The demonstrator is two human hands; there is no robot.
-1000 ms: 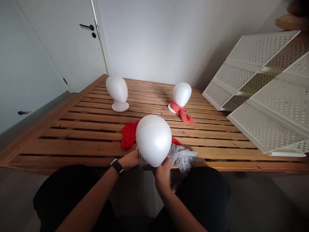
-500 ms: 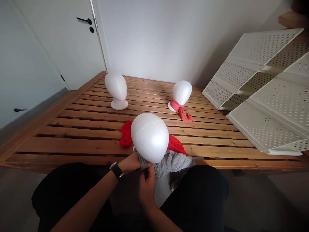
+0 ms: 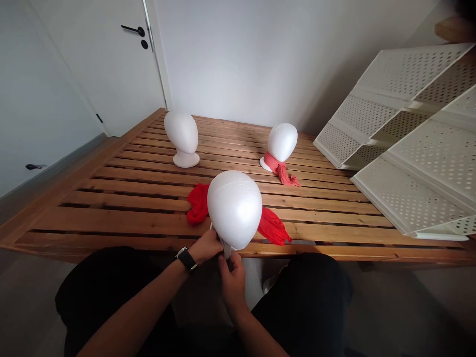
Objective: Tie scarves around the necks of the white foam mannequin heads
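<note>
A white foam mannequin head (image 3: 235, 208) stands at the front edge of the slatted wooden bench, tipped slightly toward me. Just below it, a strip of grey scarf (image 3: 226, 249) shows between my hands. My left hand (image 3: 207, 246), with a watch on the wrist, is closed on the scarf at the head's lower left. My right hand (image 3: 233, 280) pinches the scarf under the head. Behind the head lies a red cloth (image 3: 273, 226), sticking out on both sides. The head hides the neck and most of the grey scarf.
Farther back on the slatted bench (image 3: 148, 216) stand a bare foam head (image 3: 182, 131) at left and another foam head (image 3: 283, 141) with a coral scarf (image 3: 284, 173) knotted round its neck. White perforated shelving (image 3: 412, 178) is at right, a door (image 3: 100, 64) at left.
The grey scarf's loose bunch at the right has been drawn in out of sight, baring the red cloth there. Both hands keep their hold beneath the head, which has turned slightly.
</note>
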